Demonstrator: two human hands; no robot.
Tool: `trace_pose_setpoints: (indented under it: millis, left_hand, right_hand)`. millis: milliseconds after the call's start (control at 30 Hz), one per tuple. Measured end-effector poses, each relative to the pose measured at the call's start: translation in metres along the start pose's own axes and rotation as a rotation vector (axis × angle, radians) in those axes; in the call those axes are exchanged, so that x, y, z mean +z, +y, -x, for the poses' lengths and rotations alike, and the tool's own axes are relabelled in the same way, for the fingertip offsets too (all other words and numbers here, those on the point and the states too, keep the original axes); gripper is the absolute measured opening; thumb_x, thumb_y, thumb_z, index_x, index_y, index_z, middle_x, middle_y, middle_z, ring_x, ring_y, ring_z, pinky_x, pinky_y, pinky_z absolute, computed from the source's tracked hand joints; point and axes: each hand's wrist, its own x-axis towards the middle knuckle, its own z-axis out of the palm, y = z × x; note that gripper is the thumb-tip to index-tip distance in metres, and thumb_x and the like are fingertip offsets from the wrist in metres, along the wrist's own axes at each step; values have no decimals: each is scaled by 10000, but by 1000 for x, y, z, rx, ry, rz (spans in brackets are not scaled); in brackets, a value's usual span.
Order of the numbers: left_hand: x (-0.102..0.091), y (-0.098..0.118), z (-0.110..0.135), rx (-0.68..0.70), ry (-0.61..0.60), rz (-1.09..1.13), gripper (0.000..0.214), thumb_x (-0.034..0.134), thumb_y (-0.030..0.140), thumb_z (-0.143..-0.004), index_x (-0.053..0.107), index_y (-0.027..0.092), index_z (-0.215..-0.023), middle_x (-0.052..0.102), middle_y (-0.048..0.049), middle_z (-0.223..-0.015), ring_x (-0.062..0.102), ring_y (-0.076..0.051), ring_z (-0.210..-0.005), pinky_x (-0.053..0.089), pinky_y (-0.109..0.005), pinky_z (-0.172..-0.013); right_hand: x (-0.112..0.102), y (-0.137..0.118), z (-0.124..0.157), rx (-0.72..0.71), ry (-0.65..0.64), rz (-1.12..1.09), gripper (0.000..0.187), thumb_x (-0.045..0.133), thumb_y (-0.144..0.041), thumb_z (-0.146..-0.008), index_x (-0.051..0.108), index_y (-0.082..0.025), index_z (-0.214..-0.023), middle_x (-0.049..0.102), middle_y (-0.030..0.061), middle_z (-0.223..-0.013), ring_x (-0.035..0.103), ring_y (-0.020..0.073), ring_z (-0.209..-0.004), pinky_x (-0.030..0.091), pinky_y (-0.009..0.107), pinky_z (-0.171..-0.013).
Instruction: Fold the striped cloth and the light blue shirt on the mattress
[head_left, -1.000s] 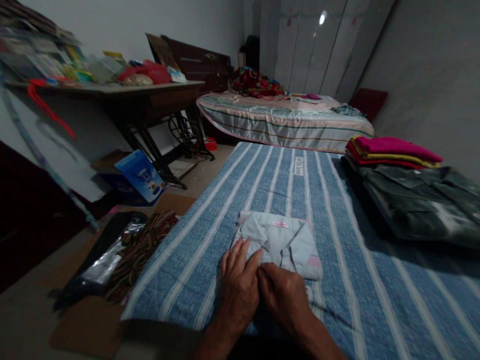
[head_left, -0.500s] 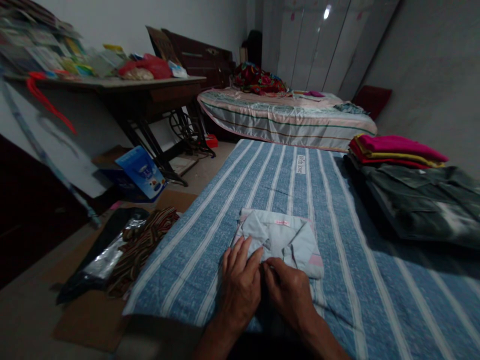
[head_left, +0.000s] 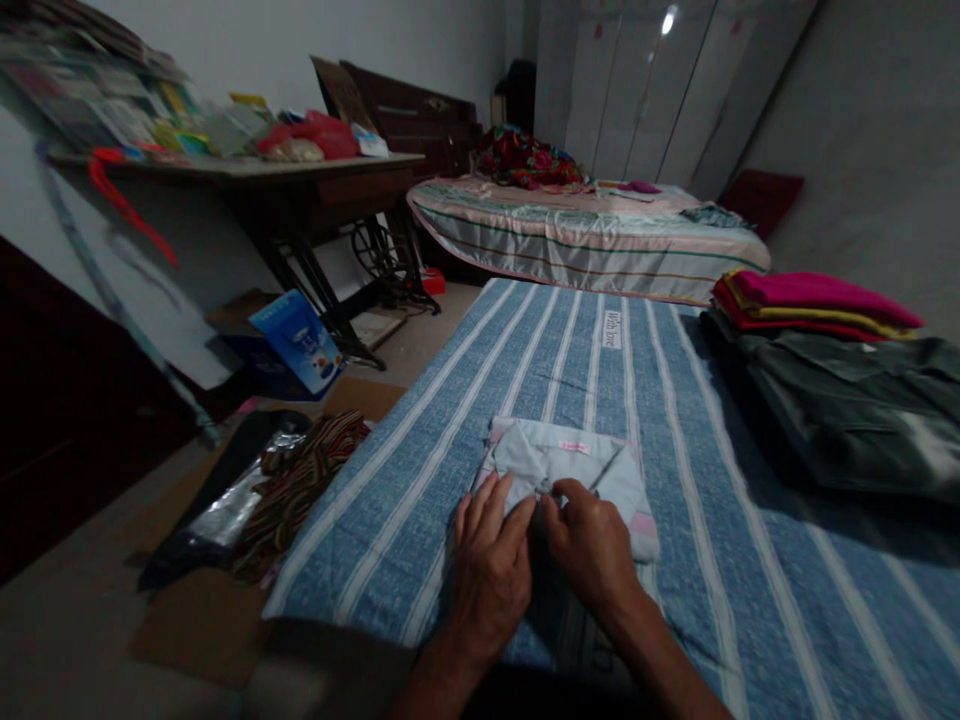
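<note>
A folded pale grey-blue shirt (head_left: pixel 581 468) with a small pink label lies on the blue striped bed cover (head_left: pixel 675 400) in front of me. My left hand (head_left: pixel 491 565) rests flat on the shirt's near left part, fingers stretched out. Beside it, my right hand (head_left: pixel 592 545) is curled, fingertips pinching the shirt's front near the collar. The two hands touch each other and hide the shirt's near edge.
A stack of folded clothes, dark green below and red and magenta (head_left: pixel 817 300) on top, lies at the right of the bed. A second bed (head_left: pixel 585 235) stands beyond. To the left are a cluttered sewing table (head_left: pixel 300 185), a blue box (head_left: pixel 296 340) and striped cloth (head_left: pixel 300 490) on the floor.
Both hands have slid a little forward up the shirt toward the collar. The right hand has gone from lying on the cloth to pinching it. The view shifted slightly left.
</note>
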Motion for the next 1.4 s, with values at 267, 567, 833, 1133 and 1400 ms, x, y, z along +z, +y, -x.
trace_pose_setpoints:
  millis: [267,567,833,1133,1400]
  left_hand:
    - [-3,-8,-7,19,44,88,258,464,99,-856,621,159,-1054,604,-130,-1238,501,-269,-1220,442,-476,-986]
    - [-6,-19,-27,47,24,121,199,486,107,-836,602,147,-992,668,-121,-1095,595,-239,-1078,500,-419,-923]
    - [-8,-27,-46,44,-10,135,216,406,116,-895,608,160,-833,683,-80,-886,640,-195,-851,510,-352,-804]
    - [-1,-38,-71,29,-74,252,161,499,140,-879,633,186,-804,684,-29,-798,640,-157,-783,482,-275,-757]
    - [2,-39,-74,31,-125,300,151,508,128,-873,638,175,-813,687,-33,-792,643,-158,-787,480,-269,-762]
  right_hand:
    - [-4,-5,-3,14,-58,78,191,441,-233,-938,618,-192,-879,705,76,-745,668,211,-719,258,263,-536]
    - [7,5,-4,-34,3,40,227,416,-232,-925,607,-183,-813,686,70,-697,642,185,-654,224,269,-521]
    - [8,7,-5,-33,23,7,235,403,-221,-920,592,-180,-788,667,60,-661,627,180,-628,240,265,-533]
    - [10,8,-4,-28,43,-17,226,389,-241,-908,568,-185,-781,629,43,-614,598,182,-593,243,265,-525]
    - [13,8,-1,-30,99,-71,193,373,-235,-891,555,-184,-855,633,40,-613,618,201,-594,272,259,-527]
